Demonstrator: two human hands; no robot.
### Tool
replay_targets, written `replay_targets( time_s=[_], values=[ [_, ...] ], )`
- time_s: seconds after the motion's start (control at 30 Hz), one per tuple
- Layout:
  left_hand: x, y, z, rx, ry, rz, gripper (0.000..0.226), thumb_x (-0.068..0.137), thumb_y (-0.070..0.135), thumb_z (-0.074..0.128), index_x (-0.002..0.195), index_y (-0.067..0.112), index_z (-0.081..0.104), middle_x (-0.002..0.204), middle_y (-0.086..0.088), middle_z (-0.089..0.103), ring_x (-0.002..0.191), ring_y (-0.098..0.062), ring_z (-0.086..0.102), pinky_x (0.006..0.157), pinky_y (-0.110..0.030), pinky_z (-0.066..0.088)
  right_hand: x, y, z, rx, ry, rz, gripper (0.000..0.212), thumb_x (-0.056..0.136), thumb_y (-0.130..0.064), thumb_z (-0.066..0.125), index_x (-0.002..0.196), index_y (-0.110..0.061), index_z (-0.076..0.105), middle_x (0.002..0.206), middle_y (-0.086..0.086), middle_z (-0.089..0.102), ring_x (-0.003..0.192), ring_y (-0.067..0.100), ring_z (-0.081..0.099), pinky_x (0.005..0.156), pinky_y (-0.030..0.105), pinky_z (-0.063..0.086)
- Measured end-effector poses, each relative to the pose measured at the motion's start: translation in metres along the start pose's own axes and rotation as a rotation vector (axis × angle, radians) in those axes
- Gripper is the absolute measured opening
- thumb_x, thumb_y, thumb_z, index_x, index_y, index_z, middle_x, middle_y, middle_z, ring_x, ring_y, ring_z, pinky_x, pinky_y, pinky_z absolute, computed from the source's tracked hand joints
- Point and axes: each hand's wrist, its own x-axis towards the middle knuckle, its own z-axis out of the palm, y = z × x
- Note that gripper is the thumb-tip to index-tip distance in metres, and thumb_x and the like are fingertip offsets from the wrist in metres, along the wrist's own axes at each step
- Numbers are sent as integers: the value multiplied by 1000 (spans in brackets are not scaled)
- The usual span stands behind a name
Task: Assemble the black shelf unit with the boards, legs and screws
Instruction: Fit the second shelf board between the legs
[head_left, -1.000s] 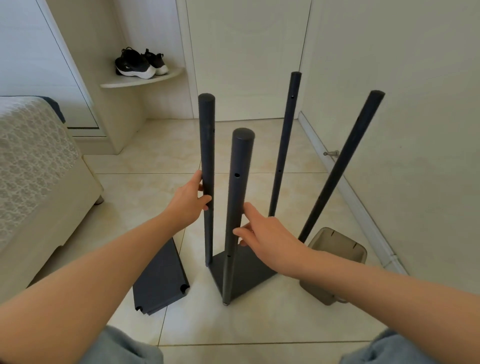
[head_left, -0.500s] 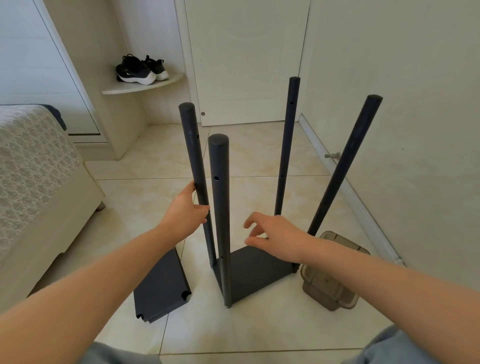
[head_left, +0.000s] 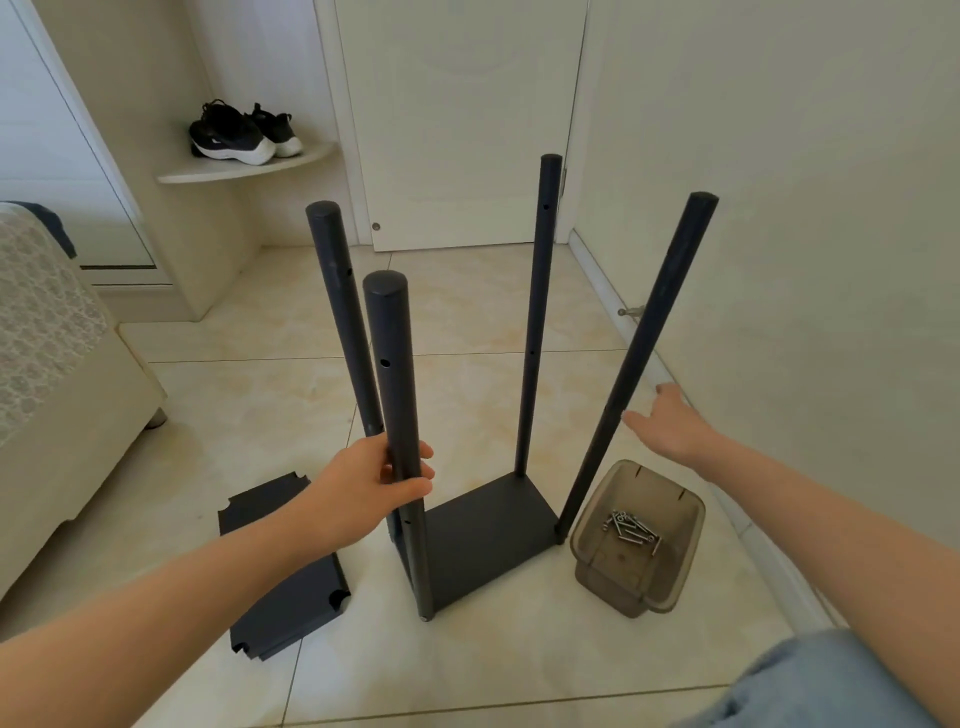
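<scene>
The left hand (head_left: 363, 483) is clamped round the nearest black cylindrical leg (head_left: 395, 389), thumb in front and fingers (head_left: 422, 451) curling round its far side. It holds the tube in its lower half. The leg's capped top rises well above the hand, and its foot stands on the tiled floor (head_left: 260, 405) below the hand, at the near left corner of the flat black rectangular base board (head_left: 488, 530).

At the far left is the edge of a cream bed with a patterned cover (head_left: 47, 338). Next, under the left forearm, lies a stack of loose black shelf boards with notched corners (head_left: 280, 577), flat on the floor, near the base board but apart from it. Behind the gripped leg, a second black leg (head_left: 335, 291) rises at the board's far left corner, tilted to the left. A thin black leg (head_left: 537, 312) stands at the far right corner. The black leg at the near right corner (head_left: 649, 343) leans to the right.

The right hand (head_left: 672, 423) is spread, fingers straight, holding nothing. It is just right of that leaning leg, with the thumb tip close to it; contact cannot be made out. Below it, just beside the board's right edge, a smoky translucent plastic tub (head_left: 680, 561) sits on the floor with silver screws (head_left: 631, 530) loose inside.
</scene>
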Motion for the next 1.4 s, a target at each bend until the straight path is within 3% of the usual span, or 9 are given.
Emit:
replay_targets(
  time_s=[0.1, 0.27, 0.43, 0.6, 0.7, 0.87, 1.13, 1.3, 1.4],
  values=[
    [0, -1, -1, 10, 23, -3, 18, 96, 20, 67, 110, 28, 59, 100, 13, 71, 92, 5, 67, 72, -3, 46, 8, -3, -5, 244, 47, -6, 75, 99, -24, 57, 154, -17, 7, 155, 20, 29, 136, 37, 39, 111, 49, 38],
    [-2, -4, -14, 2, 58, -34, 21, 95, 16, 68, 113, 21, 59, 104, 8, 72, 100, -9, 69, 92, -22, 54, 7, -18, 0, 370, 39, -58, 55, 99, -19, 56, 145, -27, 28, 138, 13, 46, 123, 30, 49, 106, 54, 43],
    [1, -10, -32, -32, 125, -77, 26, 95, 10, 67, 117, 18, 56, 106, 4, 70, 97, -10, 68, 80, -19, 54, -6, -33, 15, 426, 100, -161, 33, 100, -11, 52, 127, -18, 35, 122, 7, 53, 109, 24, 56, 96, 44, 50],
    [0, -18, -51, -106, 247, -152, 26, 94, 1, 65, 109, 19, 54, 107, -1, 69, 102, -14, 67, 94, -38, 57, -13, -41, 22, 396, 67, -205, 57, 98, -14, 57, 142, -26, 22, 115, 7, 54, 102, 22, 58, 94, 44, 51],
    [-2, -24, -61, -109, 270, -173, 27, 93, 1, 65, 109, 20, 54, 108, -1, 68, 106, -18, 67, 99, -45, 55, -17, -48, 25, 345, 35, -257, 58, 98, -13, 57, 146, -23, 27, 120, 3, 52, 110, 22, 55, 95, 44, 51],
    [-4, -30, -63, -65, 301, -169, 28, 94, 1, 64, 113, 17, 51, 107, 2, 68, 106, -20, 67, 99, -44, 54, -24, -61, 36, 364, 54, -273, 38, 99, -16, 55, 135, -16, 41, 118, -3, 53, 117, 26, 57, 98, 49, 51],
    [2, -39, -79, -3, 355, -165, 34, 93, 3, 65, 121, 15, 50, 104, 9, 65, 104, -21, 66, 96, -41, 56, -43, -79, 65, 285, 138, -375, 36, 99, -14, 54, 133, -12, 42, 112, -3, 53, 98, 13, 52, 82, 27, 45],
    [13, -36, -68, 15, 350, -127, 38, 93, 6, 67, 124, 19, 49, 100, 13, 63, 87, 0, 61, 87, -29, 55, -32, -82, 61, 306, 170, -348, 35, 99, -14, 55, 132, -12, 43, 118, 5, 58, 109, 24, 59, 85, 32, 49],
    [18, -34, -63, 10, 345, -127, 41, 94, 8, 66, 129, 19, 48, 101, 12, 62, 88, -4, 62, 94, -35, 55, -32, -79, 61, 278, 159, -323, 36, 100, -13, 52, 134, -12, 40, 121, 4, 57, 111, 24, 59, 87, 34, 48]
  ],
)
